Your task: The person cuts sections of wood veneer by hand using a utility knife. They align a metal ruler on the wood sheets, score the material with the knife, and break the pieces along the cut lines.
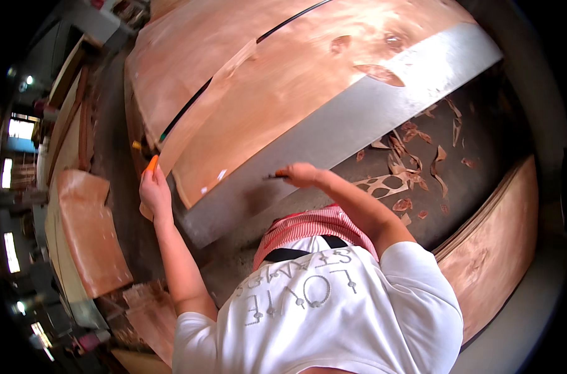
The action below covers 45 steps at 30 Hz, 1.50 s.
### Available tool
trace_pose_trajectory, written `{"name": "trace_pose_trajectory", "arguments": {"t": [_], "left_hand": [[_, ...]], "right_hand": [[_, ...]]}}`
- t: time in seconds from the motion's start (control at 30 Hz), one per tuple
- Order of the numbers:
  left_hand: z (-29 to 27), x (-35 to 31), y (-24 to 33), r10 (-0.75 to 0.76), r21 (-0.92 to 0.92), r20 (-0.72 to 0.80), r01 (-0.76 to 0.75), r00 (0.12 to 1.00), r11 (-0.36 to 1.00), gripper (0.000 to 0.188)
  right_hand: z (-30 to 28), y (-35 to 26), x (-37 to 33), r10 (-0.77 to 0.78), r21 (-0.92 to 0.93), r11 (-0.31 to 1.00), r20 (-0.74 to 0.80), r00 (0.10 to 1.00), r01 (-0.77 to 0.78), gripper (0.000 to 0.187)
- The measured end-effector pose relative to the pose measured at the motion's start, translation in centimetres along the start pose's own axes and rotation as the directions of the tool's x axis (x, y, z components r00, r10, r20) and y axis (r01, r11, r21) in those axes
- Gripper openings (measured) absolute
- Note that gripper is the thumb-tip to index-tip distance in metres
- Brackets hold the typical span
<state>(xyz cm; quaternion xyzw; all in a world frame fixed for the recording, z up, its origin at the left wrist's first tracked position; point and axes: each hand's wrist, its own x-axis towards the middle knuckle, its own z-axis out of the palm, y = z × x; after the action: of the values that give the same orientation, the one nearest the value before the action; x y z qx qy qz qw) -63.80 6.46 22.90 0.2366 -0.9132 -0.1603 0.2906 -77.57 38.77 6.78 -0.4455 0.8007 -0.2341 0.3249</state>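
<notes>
My left hand (154,193) is closed with a slim bright orange piece (152,164) sticking up from its fingers. It is beside the near left corner of a large wood veneer sheet (277,106), where a narrow veneer strip (199,115) ends. I cannot tell whether the fingers also grip that strip. My right hand (303,174) is closed around a small knife-like tool (277,175) with an orange and dark handle, its tip pointing left. This hand hovers over the grey metal strip (352,115) along the table's near edge, in front of my body.
Veneer scraps (408,165) litter the floor on the right. A stack of veneer sheets (489,262) stands at the lower right, and another veneer piece (87,237) lies on boards at the left. Dark gaps (187,109) show between sheets on the table.
</notes>
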Motion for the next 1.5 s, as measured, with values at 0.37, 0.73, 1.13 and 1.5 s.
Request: {"name": "trace_pose_trajectory", "arguments": {"t": [0.37, 0.73, 1.13, 1.5], "left_hand": [[15.5, 4.9, 19.1, 0.193, -0.048, -0.047, -0.195, 0.980, 0.980, 0.020], [31.5, 8.9, 38.3, 0.378, -0.091, -0.094, -0.386, 0.921, 0.918, 0.019], [54.1, 11.7, 47.9, 0.459, 0.015, -0.041, -0.459, 0.887, 0.888, 0.034], [56.1, 6.3, 51.7, 0.421, -0.096, 0.303, -0.412, 0.855, 0.906, 0.070]], "right_hand": [[-4.3, 16.3, -22.7, 0.394, 0.242, 0.904, -0.154, 0.906, -0.352, 0.037], [-6.0, 27.4, -31.9, 0.465, 0.434, 0.861, -0.459, 0.757, -0.266, 0.039], [-16.7, 39.2, -41.5, 0.802, 0.635, 0.550, -0.219, 0.556, -0.542, 0.038], [-29.6, 46.5, -34.0, 0.512, 0.355, 0.844, -0.313, 0.800, -0.402, 0.039]]}}
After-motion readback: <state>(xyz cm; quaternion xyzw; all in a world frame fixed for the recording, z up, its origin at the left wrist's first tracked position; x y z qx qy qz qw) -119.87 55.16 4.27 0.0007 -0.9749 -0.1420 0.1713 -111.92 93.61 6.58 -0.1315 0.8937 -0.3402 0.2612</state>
